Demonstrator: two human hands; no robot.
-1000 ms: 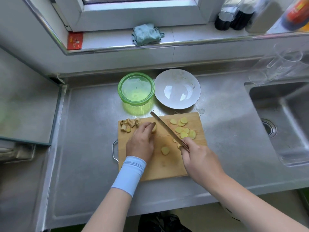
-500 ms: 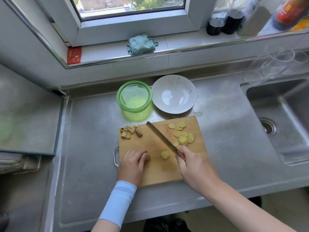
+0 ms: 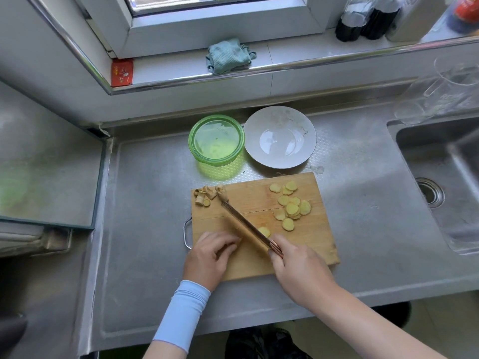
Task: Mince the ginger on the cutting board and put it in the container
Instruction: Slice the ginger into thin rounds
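Observation:
A wooden cutting board [image 3: 248, 200] lies on the steel counter. Yellow ginger slices [image 3: 291, 206] are piled at its far right. Brown peel scraps [image 3: 207, 195] sit in its far left corner. My right hand [image 3: 298, 268] grips the handle of a knife [image 3: 246, 224] whose blade slants across the board toward the scraps. One slice [image 3: 264, 231] lies just behind the blade. My left hand [image 3: 210, 255] rests curled on the board's near left, fingertips against the blade; the ginger piece under them is hidden. A green round container [image 3: 216, 139] stands beyond the board.
A white plate [image 3: 280, 137] sits beside the container. The sink [image 3: 440, 177] is at the right, with a clear glass jug [image 3: 440, 92] behind it. A glass stove top [image 3: 46, 177] is at the left. A cloth [image 3: 228, 55] and bottles [image 3: 363, 22] are on the sill.
My left hand has slid from the board's far left, beside the scraps, to its near left. The knife has shifted left and nearer with it. The view has tilted upward.

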